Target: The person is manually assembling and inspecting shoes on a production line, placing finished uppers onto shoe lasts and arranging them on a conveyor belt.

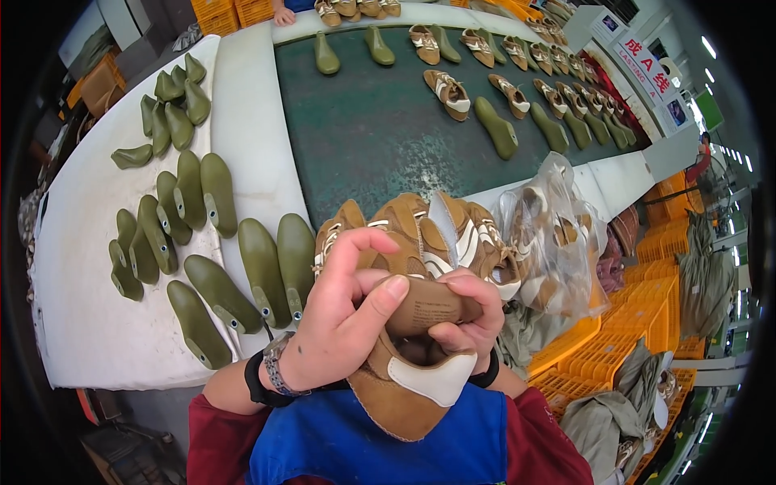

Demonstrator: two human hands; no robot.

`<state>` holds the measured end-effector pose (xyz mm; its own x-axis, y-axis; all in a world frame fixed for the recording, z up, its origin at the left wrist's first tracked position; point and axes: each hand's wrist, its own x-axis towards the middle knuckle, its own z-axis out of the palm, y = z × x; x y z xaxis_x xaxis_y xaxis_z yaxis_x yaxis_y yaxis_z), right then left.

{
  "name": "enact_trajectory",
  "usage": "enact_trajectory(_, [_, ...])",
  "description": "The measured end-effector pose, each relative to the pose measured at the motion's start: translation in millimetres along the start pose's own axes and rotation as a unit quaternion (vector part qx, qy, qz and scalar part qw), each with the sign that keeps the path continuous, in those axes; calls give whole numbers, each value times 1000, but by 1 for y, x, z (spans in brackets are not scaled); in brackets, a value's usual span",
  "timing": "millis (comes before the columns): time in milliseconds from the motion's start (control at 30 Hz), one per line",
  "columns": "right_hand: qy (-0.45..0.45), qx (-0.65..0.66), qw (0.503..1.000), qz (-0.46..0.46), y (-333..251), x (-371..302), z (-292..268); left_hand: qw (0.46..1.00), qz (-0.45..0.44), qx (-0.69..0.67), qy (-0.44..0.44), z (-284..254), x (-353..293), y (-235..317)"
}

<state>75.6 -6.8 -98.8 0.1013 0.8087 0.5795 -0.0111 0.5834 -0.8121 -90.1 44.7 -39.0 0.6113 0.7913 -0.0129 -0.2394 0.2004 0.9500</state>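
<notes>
A brown suede shoe upper (404, 404) with a white heel patch is held close in front of my body, its heel toward me. My left hand (331, 331), with a watch on the wrist, is closed on the left side of its tongue (424, 305), the thumb lying on top. On the other side my right hand (477, 315) pinches the tongue's edge. Printed text shows on the tongue's lining. Just beyond my hands stands a bunch of similar brown and white shoe uppers (404, 222). Several green shoe lasts (263, 271) lie left of my left hand.
A white worktop (89, 323) on the left carries more green lasts. Ahead, a green conveyor belt (364, 129) holds uppers paired with lasts. A clear plastic bag (558, 242) of uppers sits at right, near orange crates (622, 339). Another person's hand (284, 16) rests at the far edge.
</notes>
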Motion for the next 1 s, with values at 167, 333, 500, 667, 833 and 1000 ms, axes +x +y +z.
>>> enact_trajectory(167, [13,-1,1000,3,-3,0,-1,1000,1,4,3,3,0,1])
enact_trajectory(333, [15,-9,1000,-9,-5,1,0,1000,1,13,-2,4,0,2])
enact_trajectory(500, [30,-18,999,21,-10,-1,0,1000,17,10,5,8,0,2])
enact_trajectory(667, [9,-207,978,-23,-21,19,-18,873,282,394,57,5,1,-2])
enact_trajectory(833, [44,-374,912,-162,-28,13,-37,732,432,524,-45,22,16,-1])
enact_trajectory(1000, [69,-387,898,-198,-34,5,-46,697,404,592,26,39,26,-13])
